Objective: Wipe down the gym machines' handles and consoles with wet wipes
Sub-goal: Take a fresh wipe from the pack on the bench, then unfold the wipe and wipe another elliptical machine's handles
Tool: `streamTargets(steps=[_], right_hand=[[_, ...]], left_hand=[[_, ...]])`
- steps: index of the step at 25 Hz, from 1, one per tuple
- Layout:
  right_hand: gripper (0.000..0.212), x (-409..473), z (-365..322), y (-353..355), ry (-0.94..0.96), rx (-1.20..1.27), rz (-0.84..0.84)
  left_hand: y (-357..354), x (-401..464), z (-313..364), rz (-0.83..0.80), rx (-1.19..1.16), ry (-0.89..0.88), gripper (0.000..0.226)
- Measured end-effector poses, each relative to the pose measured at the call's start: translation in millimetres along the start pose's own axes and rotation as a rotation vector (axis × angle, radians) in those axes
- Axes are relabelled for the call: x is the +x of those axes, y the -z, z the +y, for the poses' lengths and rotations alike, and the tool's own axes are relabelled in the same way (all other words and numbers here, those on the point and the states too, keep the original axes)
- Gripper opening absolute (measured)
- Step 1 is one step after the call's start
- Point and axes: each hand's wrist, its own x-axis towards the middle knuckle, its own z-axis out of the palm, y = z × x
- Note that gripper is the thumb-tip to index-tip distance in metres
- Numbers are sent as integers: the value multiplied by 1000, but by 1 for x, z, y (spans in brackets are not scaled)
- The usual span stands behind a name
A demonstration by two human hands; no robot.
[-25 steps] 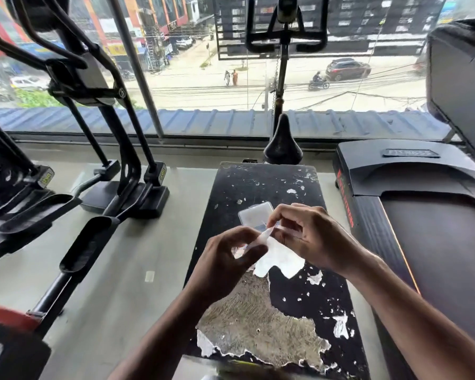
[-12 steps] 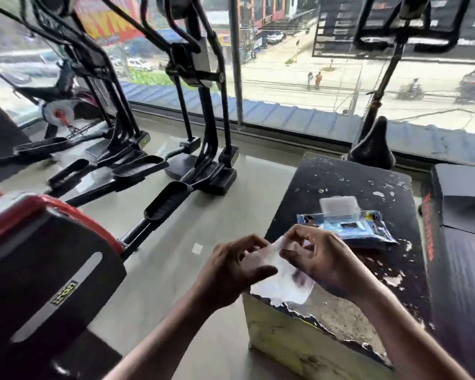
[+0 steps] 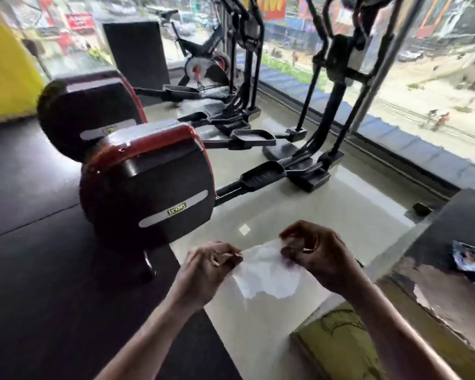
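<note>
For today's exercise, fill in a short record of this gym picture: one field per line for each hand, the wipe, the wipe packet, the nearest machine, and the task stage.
left hand: pinches the wipe's left edge
right hand: pinches the wipe's right edge
wet wipe: white, stretched between both hands, hanging loose below
wipe packet: lying on the worn black box at right
nearest machine: red-and-black housing, left of the hands
task stage: wipe being unfolded, no machine touched yet

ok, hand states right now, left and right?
Left hand: closed, pinching the left edge of the thin white wet wipe.
Right hand: closed, pinching the same wipe's right edge, stretching it out.
</note>
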Motion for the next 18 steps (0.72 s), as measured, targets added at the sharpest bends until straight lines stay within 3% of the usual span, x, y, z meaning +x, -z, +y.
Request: streamTargets(steps=[9,18], right_hand=[[23,53,-94,-149,110,60,-254],[17,164,-147,-322,102,185,-394]], left_hand=[[166,-80,-68,249,-17,144,16],[281,-70,-155,448,-102,418,8]])
